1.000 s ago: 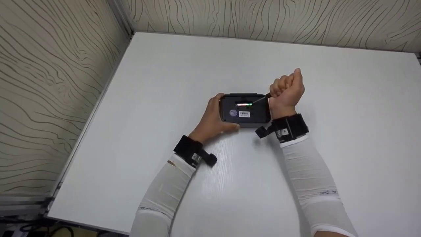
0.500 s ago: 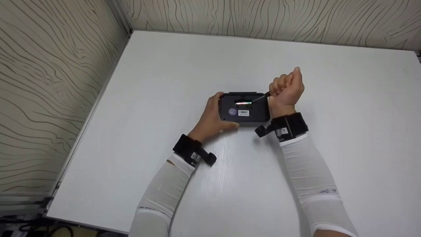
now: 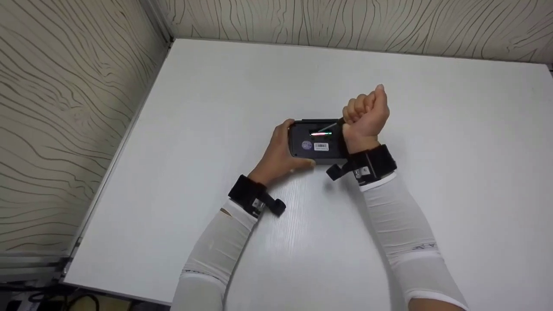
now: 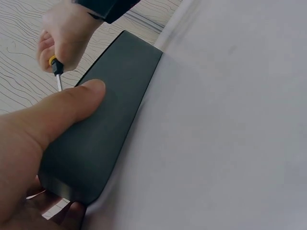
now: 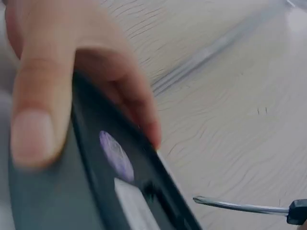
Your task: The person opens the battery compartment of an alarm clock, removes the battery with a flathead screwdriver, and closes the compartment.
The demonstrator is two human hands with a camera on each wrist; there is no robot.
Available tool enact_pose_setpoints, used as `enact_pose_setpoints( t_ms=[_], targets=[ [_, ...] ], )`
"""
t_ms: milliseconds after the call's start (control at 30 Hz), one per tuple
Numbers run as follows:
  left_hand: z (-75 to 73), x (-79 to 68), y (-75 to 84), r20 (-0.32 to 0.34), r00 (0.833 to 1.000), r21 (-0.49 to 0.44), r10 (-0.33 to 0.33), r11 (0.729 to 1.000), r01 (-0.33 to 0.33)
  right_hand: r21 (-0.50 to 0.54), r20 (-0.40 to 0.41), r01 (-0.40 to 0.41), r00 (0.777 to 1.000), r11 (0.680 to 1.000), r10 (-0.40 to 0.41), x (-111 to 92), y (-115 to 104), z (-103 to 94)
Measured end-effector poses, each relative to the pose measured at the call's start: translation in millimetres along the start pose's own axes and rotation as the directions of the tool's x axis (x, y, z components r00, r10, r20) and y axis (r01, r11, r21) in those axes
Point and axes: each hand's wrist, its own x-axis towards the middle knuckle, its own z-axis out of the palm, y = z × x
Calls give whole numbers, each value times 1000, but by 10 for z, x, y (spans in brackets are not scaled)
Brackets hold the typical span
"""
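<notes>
A black box-shaped device (image 3: 316,139) stands on the table with its back panel facing up toward the head camera. It bears a round purple sticker (image 3: 306,145), a white barcode label (image 3: 321,147) and a recess with a shiny red-green strip (image 3: 321,134). My left hand (image 3: 278,151) grips its left end, thumb along the near side. My right hand (image 3: 367,113) holds a screwdriver (image 4: 58,69) in a fist; its handle is mostly hidden, with some yellow and black showing. In the right wrist view the cross-shaped screwdriver tip (image 5: 199,199) points at the back panel, a little apart from it.
The white table (image 3: 207,108) reaches to patterned walls (image 3: 345,26) at the back and left. Black camera straps (image 3: 248,194) circle both wrists above white sleeves. Dark cables (image 3: 82,300) lie below the table's near left corner.
My right hand has moved left with the screwdriver, and its tip has shifted from the right end of the recess toward the left. My left hand and the device stay nearly in place.
</notes>
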Motion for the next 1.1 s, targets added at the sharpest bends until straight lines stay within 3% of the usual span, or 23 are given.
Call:
enact_pose_setpoints(
  t_ms=[100,300,533,900,1000,1100],
  targets=[
    [51,7,7,2,1000,-26,-3,1000,4,-88,68,78,995,993,-72,-12,-6,58],
    [74,14,22,12,1000,-10,-3,1000,4,-211,113,213,975,954,-193,-19,-71,39],
    [92,47,54,19,1000,-24,19,1000,-19,-300,173,251,963,920,-207,-34,-77,14],
    [124,20,95,21,1000,-43,-22,999,23,-381,241,306,944,872,-225,-50,-80,-19],
    [124,23,97,25,999,-29,-20,999,21,-371,230,289,949,882,-215,-32,-86,-38],
    [116,29,92,28,999,-21,-19,1000,20,-326,177,249,964,912,-199,-1,-106,-59]
  ],
)
